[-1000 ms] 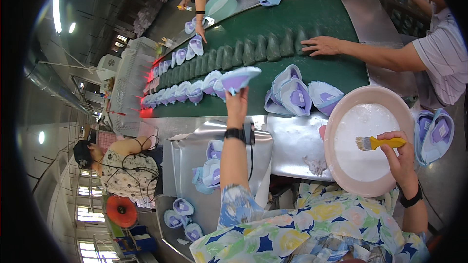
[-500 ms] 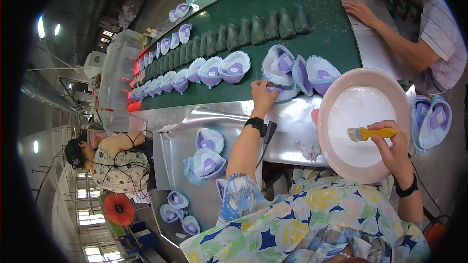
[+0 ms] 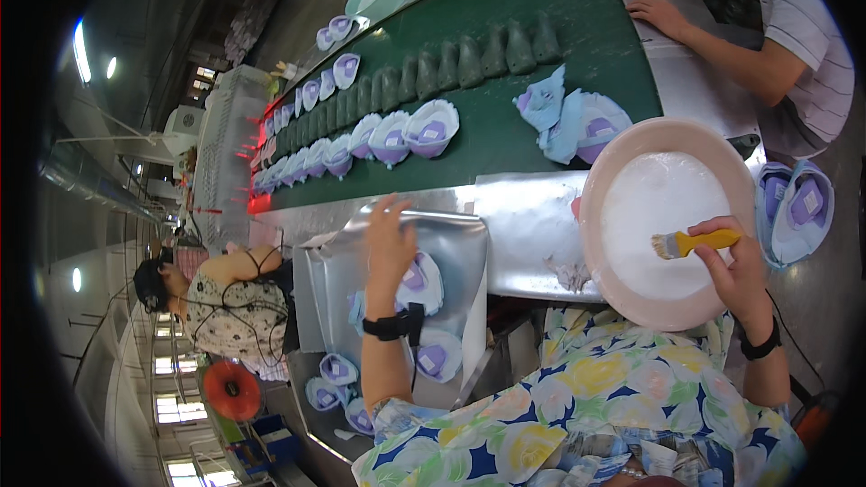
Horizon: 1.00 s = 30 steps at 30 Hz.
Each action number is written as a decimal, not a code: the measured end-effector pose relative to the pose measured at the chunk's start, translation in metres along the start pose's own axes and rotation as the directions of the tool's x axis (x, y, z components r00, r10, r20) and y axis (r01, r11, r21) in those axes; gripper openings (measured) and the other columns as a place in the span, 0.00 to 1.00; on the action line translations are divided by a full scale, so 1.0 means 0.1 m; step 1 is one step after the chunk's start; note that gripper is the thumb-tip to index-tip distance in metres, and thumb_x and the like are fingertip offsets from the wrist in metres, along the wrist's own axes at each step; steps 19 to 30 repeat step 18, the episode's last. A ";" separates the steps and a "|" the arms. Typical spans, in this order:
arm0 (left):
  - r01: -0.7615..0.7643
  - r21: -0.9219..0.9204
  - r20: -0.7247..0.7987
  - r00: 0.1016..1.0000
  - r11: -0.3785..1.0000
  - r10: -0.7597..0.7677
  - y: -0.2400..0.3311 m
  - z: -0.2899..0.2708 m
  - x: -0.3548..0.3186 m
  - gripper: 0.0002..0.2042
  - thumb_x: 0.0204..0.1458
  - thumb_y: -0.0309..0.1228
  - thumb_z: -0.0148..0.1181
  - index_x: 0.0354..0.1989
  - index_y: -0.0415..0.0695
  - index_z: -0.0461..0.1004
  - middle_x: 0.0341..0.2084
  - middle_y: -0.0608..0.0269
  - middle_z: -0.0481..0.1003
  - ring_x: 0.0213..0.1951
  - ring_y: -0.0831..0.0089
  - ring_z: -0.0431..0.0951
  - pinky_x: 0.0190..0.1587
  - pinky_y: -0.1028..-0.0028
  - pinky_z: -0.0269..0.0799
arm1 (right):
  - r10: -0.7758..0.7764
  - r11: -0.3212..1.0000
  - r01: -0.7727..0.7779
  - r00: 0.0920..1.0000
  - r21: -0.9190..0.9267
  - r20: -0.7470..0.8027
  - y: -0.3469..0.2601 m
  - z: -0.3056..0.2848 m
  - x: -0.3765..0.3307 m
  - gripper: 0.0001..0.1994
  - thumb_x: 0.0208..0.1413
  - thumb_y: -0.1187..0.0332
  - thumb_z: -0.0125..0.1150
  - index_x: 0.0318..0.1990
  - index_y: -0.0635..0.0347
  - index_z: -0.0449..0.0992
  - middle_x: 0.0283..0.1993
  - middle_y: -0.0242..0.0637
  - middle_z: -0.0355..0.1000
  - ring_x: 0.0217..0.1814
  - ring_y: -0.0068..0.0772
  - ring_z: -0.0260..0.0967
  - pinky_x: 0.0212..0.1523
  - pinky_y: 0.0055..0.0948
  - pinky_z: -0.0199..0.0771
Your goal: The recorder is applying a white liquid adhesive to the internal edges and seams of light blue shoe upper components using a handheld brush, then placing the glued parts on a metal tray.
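My right hand (image 3: 740, 271) grips a brush (image 3: 699, 242) by its yellow handle, bristles pointing left. The brush is above a pale pink basin (image 3: 593, 216) of white liquid. My left hand (image 3: 390, 239) holds nothing, its fingers extended and slightly blurred. It is over a shiny metal tray (image 3: 460, 243), close to a pale blue and purple shoe upper (image 3: 419, 281) that it partly hides. Another shoe upper (image 3: 437, 356) lies nearer me in the tray. On the green belt beside the basin, a light blue upper (image 3: 543, 106) lies tipped over against others.
Dark shoe lasts (image 3: 469, 59) form a row along the green conveyor belt (image 3: 505, 144), with a row of uppers (image 3: 428, 129) in front. Co-workers are around; one person's hand (image 3: 658, 16) rests at the belt's far right. More uppers (image 3: 798, 212) are right of the basin.
My left hand has left the uppers on the belt and moved left and nearer, over the tray. The uppers by the basin lie differently. The brush stays over the basin.
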<state>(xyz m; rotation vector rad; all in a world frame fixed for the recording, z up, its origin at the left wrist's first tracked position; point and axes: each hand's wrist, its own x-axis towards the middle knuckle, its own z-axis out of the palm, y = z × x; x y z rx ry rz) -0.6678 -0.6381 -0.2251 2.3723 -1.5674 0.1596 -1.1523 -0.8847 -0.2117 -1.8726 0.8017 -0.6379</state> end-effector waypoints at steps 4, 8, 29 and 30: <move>-0.373 -0.028 0.108 0.921 0.927 0.374 0.68 1.08 1.07 0.34 0.42 0.14 0.57 0.63 0.48 0.69 0.65 0.49 0.63 0.66 0.49 0.64 0.65 0.50 0.59 | 0.003 1.000 -0.003 1.000 -0.015 0.029 -0.02 0.03 0.02 0.10 0.55 0.77 0.64 0.45 0.62 0.75 0.41 0.43 0.79 0.44 0.42 0.78 0.48 0.30 0.74; -0.429 0.077 0.016 0.903 0.900 0.429 0.76 2.03 1.92 0.33 0.38 0.13 0.60 0.59 0.46 0.71 0.62 0.53 0.68 0.64 0.49 0.66 0.64 0.54 0.63 | 0.043 0.998 -0.042 0.999 -0.045 0.024 -0.02 -0.02 -0.04 0.11 0.55 0.77 0.65 0.45 0.62 0.74 0.42 0.45 0.79 0.45 0.44 0.78 0.48 0.31 0.74; -0.495 -0.124 0.552 0.686 0.860 0.474 0.99 2.07 2.03 0.19 0.44 0.20 0.60 0.47 0.47 0.77 0.44 0.54 0.78 0.52 0.55 0.76 0.56 0.63 0.72 | 0.206 0.978 -0.206 0.979 -0.037 0.000 0.19 -0.14 -0.08 0.09 0.57 0.76 0.62 0.45 0.63 0.73 0.41 0.44 0.78 0.44 0.41 0.78 0.46 0.30 0.74; -0.495 -0.124 0.552 0.686 0.860 0.474 0.99 2.07 2.03 0.19 0.44 0.20 0.60 0.47 0.47 0.77 0.44 0.54 0.78 0.52 0.55 0.76 0.56 0.63 0.72 | 0.206 0.978 -0.206 0.979 -0.037 0.000 0.19 -0.14 -0.08 0.09 0.57 0.76 0.62 0.45 0.63 0.73 0.41 0.44 0.78 0.44 0.41 0.78 0.46 0.30 0.74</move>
